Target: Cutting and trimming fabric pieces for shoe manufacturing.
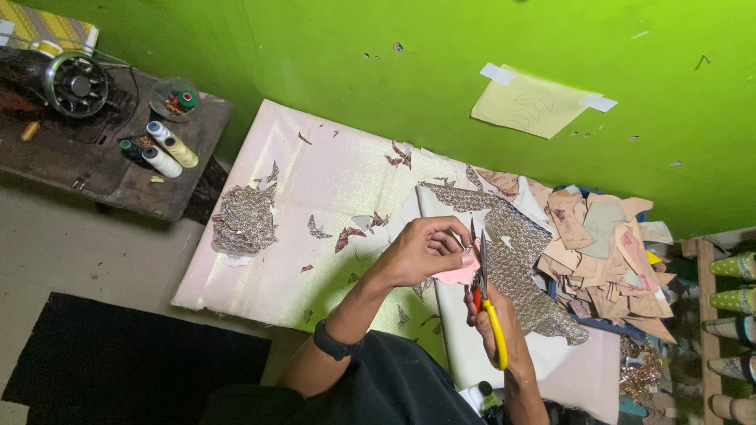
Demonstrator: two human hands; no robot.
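My left hand (421,250) pinches a small pink piece of fabric (457,275) between its fingers, held above the work surface. My right hand (494,315) grips yellow-handled scissors (490,307) whose blades point up beside the pink piece, touching its right edge. Below the hands lies a sheet of patterned silver-grey fabric (516,260) on a white panel (461,346). A black band sits on my left wrist (334,342).
A pale shiny cloth (315,181) covers the floor board, strewn with scraps and a heap of grey cuttings (244,220). A pile of tan cut pieces (606,252) lies at the right. A sewing machine table (102,149) with thread spools (165,149) stands at the left. A paper pattern (528,102) is taped to the green wall.
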